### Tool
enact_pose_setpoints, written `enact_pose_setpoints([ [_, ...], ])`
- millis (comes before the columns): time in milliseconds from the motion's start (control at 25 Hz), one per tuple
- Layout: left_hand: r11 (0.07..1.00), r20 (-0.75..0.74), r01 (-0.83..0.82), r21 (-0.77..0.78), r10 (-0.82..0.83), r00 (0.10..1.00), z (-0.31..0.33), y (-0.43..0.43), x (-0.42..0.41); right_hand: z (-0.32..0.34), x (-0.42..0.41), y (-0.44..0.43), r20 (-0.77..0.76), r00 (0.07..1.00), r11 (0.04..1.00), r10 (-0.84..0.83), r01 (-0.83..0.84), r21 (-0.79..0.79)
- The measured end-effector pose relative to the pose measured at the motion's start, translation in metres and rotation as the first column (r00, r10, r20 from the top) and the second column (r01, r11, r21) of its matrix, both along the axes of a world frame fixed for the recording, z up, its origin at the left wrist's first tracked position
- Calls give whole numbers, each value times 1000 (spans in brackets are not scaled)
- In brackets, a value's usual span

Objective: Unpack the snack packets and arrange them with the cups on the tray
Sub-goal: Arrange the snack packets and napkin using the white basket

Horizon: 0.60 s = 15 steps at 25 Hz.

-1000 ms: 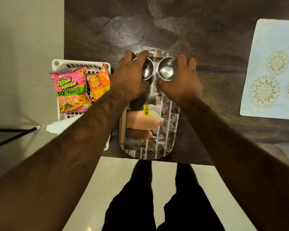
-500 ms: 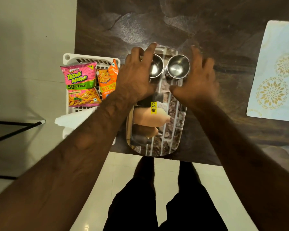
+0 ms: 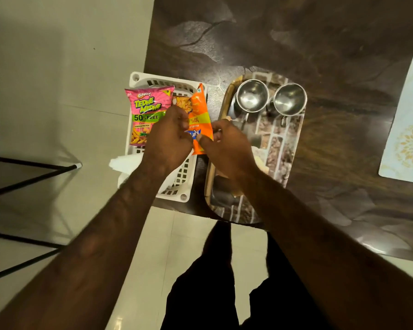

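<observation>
Two steel cups [image 3: 251,96] [image 3: 289,99] stand side by side at the far end of the patterned tray [image 3: 281,148]. An orange snack packet [image 3: 199,115] is held over the right side of the white slotted basket [image 3: 181,184]. My left hand [image 3: 167,136] pinches its left side and my right hand [image 3: 227,144] pinches its lower right edge. A pink Tedhe Medhe packet [image 3: 146,108] lies in the basket to the left. My right forearm hides a beige object on the tray.
The tray and basket sit at the near left corner of a dark table [image 3: 296,39]. A pale floral placemat [image 3: 408,129] lies at the right. White paper [image 3: 123,163] pokes out under the basket. A black metal frame [image 3: 29,170] stands on the floor to the left.
Both hands let go of the two cups, which stay on the tray, and moved left and nearer to grip the orange packet over the basket. The camera view shifted left.
</observation>
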<state>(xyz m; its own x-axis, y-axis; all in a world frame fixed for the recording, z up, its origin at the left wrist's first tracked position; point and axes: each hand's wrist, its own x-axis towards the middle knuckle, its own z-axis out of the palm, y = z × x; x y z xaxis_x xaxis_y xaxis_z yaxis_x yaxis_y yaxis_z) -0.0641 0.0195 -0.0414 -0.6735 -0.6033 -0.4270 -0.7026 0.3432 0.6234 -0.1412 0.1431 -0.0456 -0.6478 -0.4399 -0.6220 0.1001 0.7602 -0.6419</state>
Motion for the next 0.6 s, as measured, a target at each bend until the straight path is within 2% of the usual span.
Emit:
enact_pose_setpoints([
  [120,995,-20,-51,80,53,998,-4,0,3,-10,0,-16,8,996,995,-93,94,-28],
  [360,988,-187,-155,3,152,970,13,-11,-15,10,-13,28,82,990,959,-115,132,-252],
  [400,989,-195,-143,36,147,970,18,-11,-21,14,-16,40,125,985,946,-117,149,-287],
  [480,960,-144,-97,265,138,980,24,-8,-32,23,-21,59,226,963,924,-146,214,-315],
  [560,848,-61,-86,523,138,989,25,-1,-37,28,-26,74,283,944,915,-171,258,-311],
  [600,815,-45,-91,573,142,989,23,4,-37,30,-29,80,305,935,915,-180,273,-297],
])
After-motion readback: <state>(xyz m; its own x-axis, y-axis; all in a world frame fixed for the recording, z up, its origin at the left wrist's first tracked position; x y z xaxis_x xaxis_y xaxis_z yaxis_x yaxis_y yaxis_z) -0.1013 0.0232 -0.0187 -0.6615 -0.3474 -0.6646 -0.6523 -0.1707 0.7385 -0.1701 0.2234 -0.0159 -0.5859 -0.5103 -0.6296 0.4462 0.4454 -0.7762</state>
